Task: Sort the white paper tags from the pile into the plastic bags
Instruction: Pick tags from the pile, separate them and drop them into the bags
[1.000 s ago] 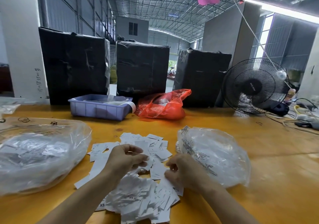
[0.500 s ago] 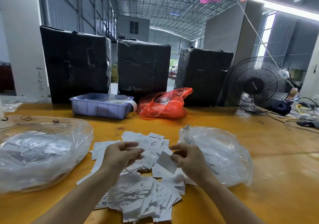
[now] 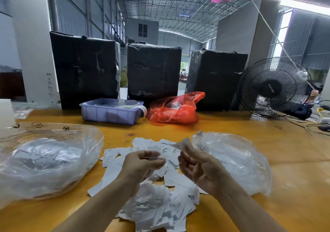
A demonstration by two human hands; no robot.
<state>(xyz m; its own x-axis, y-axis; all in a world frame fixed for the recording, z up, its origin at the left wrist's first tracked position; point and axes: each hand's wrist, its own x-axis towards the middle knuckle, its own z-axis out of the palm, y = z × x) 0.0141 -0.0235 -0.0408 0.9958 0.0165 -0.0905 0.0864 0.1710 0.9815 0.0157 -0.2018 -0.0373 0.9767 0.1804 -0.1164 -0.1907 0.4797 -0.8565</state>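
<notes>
1. My right hand (image 3: 198,167) was raised above the pile, palm turned towards me, thumb and forefinger pinching one white paper tag (image 3: 182,144) by its lower edge while the other fingers hung loosely curled
2. That tag stood up off the tabletop (image 3: 267,162), just beside the near edge of the right plastic bag (image 3: 237,162), not inside it
3. My left hand (image 3: 142,163) hovered over the pile of tags (image 3: 157,205) with fingers curled inward, thumb and fingertips closed on a thin tag (image 3: 154,158) seen edge-on
4. The pile lay spread on the tabletop between the two bags, loose tags reaching from in front of my wrists out past my fingers
5. The left plastic bag (image 3: 46,163) sat well to my left, bulging, with white tags visible through the film
6. Behind the pile stood a lilac plastic tray (image 3: 110,113) and a red plastic bag (image 3: 175,110), and farther right a black fan (image 3: 273,87)
</notes>
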